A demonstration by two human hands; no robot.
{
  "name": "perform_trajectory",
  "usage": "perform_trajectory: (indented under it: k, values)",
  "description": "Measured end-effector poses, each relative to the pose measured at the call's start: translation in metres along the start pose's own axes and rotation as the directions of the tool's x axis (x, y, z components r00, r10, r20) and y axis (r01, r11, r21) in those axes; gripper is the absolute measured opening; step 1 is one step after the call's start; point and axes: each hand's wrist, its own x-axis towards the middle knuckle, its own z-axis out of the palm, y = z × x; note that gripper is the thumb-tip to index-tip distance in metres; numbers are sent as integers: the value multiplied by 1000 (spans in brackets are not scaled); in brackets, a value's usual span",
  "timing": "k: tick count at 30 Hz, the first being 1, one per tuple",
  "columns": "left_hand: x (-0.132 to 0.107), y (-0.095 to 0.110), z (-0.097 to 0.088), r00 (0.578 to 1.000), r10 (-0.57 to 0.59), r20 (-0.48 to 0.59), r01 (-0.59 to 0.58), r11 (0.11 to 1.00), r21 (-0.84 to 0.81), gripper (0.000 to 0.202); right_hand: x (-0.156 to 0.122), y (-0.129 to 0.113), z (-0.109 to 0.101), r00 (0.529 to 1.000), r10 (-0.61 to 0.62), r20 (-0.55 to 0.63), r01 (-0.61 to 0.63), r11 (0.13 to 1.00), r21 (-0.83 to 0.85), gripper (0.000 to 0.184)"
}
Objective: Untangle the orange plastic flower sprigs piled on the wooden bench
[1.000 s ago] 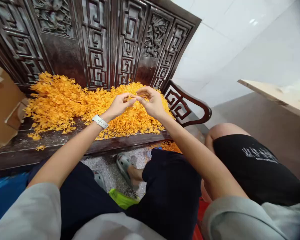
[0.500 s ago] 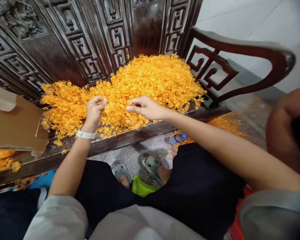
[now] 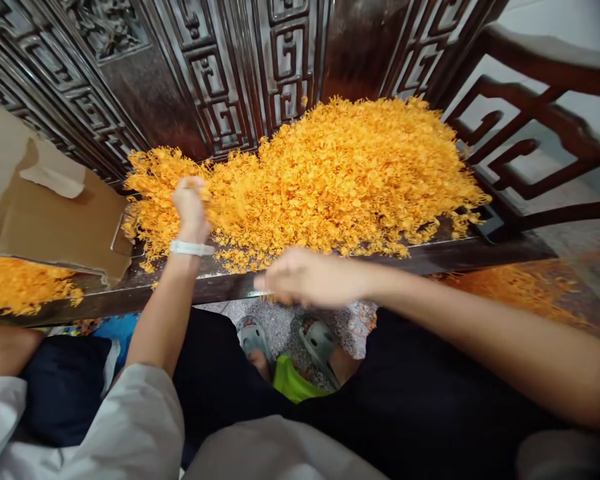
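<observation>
A long heap of orange artificial flower sprigs (image 3: 360, 173) lies along the dark wooden bench seat. At the heap's left part, my left hand (image 3: 190, 203), with a white band on its wrist, is closed on an orange flower sprig (image 3: 223, 203), whose blossoms are smeared by motion. My right hand (image 3: 310, 277) hovers by the bench's front edge, below the heap. It is blurred, and I cannot make out whether its fingers hold anything.
A torn cardboard box (image 3: 65, 220) stands on the bench at left, with more orange sprigs (image 3: 25, 287) before it. Behind rises a carved backrest (image 3: 180, 100); at right is a wooden armrest (image 3: 545, 93). Orange bits (image 3: 520, 293) litter the floor. Another person's arm (image 3: 10, 347) shows at lower left.
My hands have moved apart: the right one came down and toward me, off the thin orange stem stretched between them. The left stays by the heap. The view has swung left.
</observation>
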Motion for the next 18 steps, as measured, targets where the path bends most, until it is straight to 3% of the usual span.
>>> perform_trajectory:
  k: [1, 2, 4, 6, 8, 10, 14, 18]
  values:
    - [11, -1, -13, 993, -22, -116, 21, 1000, -14, 26, -7, -7, 7, 983, -8, 184, 1, 999, 33, 50]
    - [20, -1, -25, 990, -12, -143, 9, 1000, -16, 27, -12, -12, 12, 948, -27, 316, 15, 999, 39, 45]
    - [28, 2, -43, 993, -18, -119, 13, 999, -41, 28, -20, -17, 16, 919, -78, 386, 74, 997, 27, 30]
    - [25, 8, -53, 997, -19, -73, 13, 996, -85, 30, -20, -13, 9, 954, -118, 277, 111, 993, 38, 21]
    - [16, 14, -54, 998, -45, -37, 40, 990, -132, 32, -16, -2, -7, 988, -116, 99, 107, 990, 97, 24]
    - [9, 20, -52, 996, -91, -14, 87, 981, -174, 32, -11, 10, -26, 991, -92, -97, 110, 973, 204, 28]
    - [4, 28, -48, 990, -137, -19, 129, 965, -229, 28, -11, 24, -55, 897, 16, -441, 194, 883, 427, 37]
    - [5, 28, -45, 994, -90, -61, 72, 967, -246, 28, -17, 28, -71, 790, 84, -607, 278, 833, 478, 42]
